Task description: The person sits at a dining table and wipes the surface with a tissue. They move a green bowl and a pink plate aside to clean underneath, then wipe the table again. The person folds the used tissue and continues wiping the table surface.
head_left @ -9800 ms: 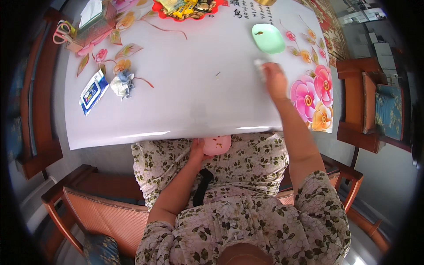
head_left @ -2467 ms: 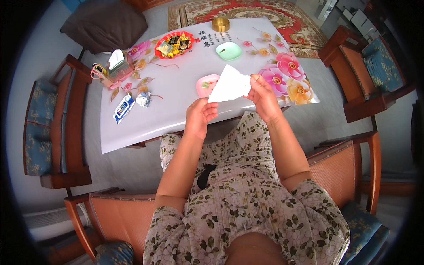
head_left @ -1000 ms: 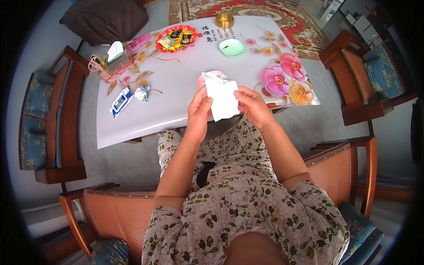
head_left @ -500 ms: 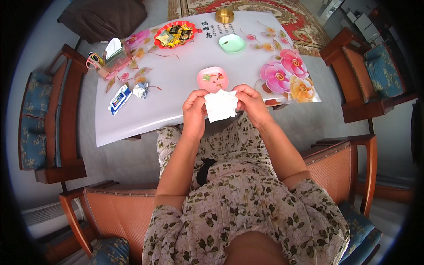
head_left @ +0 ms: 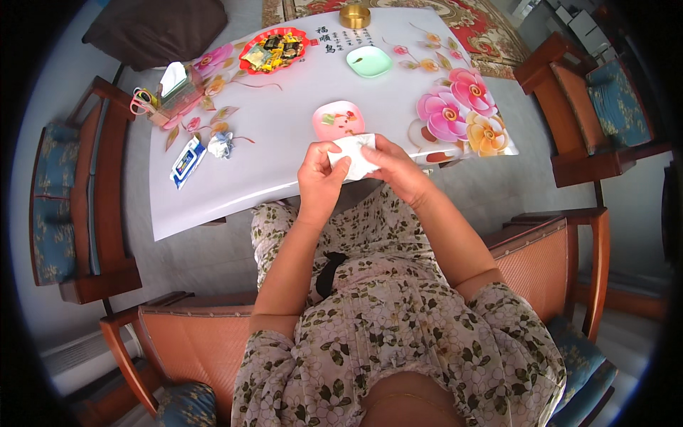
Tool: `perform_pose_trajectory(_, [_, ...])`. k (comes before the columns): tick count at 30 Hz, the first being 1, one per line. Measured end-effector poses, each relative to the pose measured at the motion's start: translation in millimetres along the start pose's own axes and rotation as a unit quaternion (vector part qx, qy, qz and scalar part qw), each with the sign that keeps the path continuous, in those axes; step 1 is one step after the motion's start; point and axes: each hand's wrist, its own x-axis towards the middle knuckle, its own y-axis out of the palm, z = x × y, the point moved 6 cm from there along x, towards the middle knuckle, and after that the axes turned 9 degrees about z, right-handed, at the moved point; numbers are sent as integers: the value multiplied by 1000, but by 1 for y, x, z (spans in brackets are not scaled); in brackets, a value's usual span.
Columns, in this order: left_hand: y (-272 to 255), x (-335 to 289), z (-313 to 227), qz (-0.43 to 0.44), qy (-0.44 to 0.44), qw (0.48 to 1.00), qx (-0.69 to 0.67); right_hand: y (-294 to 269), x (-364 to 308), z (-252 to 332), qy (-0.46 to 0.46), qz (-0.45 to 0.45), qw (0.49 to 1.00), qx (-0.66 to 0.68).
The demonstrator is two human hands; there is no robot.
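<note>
A white tissue [head_left: 355,158], or possibly a wipe, is held between my two hands in front of the table's near edge. My left hand [head_left: 320,174] pinches its left side, with the thumb across the front of it. On the right side my right hand [head_left: 397,169] grips it, thumb pressed on the sheet and the other fingers mostly behind. Just beyond the tissue is a pink plate [head_left: 326,128] with small green and reddish scraps on it.
On the table [head_left: 270,135] stand a light green plate [head_left: 377,69], a red tray [head_left: 245,65] of wrapped snacks, a brass-coloured bowl [head_left: 355,16], and a tissue box [head_left: 181,96] with scissors [head_left: 141,102]. A wipes packet [head_left: 188,162] lies beside a crumpled wad [head_left: 221,145].
The tissue was stretched between my fingertips; now it is more gathered, and both thumbs have moved inward over its front. My view has shifted slightly.
</note>
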Motion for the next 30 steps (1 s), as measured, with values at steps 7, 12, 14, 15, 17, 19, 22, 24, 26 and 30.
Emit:
perform_pose_trajectory(7, [11,17,17,-32,-64,996,-51,-24,12,-22,26,-20,995,92])
perform_pose_trajectory(12, [16,36,52,14,-111,994,-11,-79,26,-26,45,-38,996,62])
perform_pose_trajectory(14, [6,42,70,-5,-153,988,4,-140,34,-22,50,-110,989,-86])
perform_pose_trajectory(15, [-1,46,80,-18,-176,984,11,-179,38,-15,56,-152,967,-197])
perform_pose_trajectory(17, [-24,56,93,-44,-171,983,47,-231,38,29,-103,-246,796,-544])
perform_pose_trajectory(19, [-53,58,105,-96,-183,973,99,-238,43,70,-154,-325,633,-685])
perform_pose_trajectory(22, [-95,64,114,-180,-189,943,205,-244,59,76,-143,-298,574,-749])
perform_pose_trajectory(24, [-116,60,130,-188,-198,931,242,-248,71,35,-7,-206,542,-815])
perform_pose_trajectory(26, [-128,58,138,-194,-201,923,263,-251,72,7,-45,-182,545,-817])
perform_pose_trajectory(30, [-130,58,148,-193,-196,924,266,-262,77,13,21,-162,601,-782])
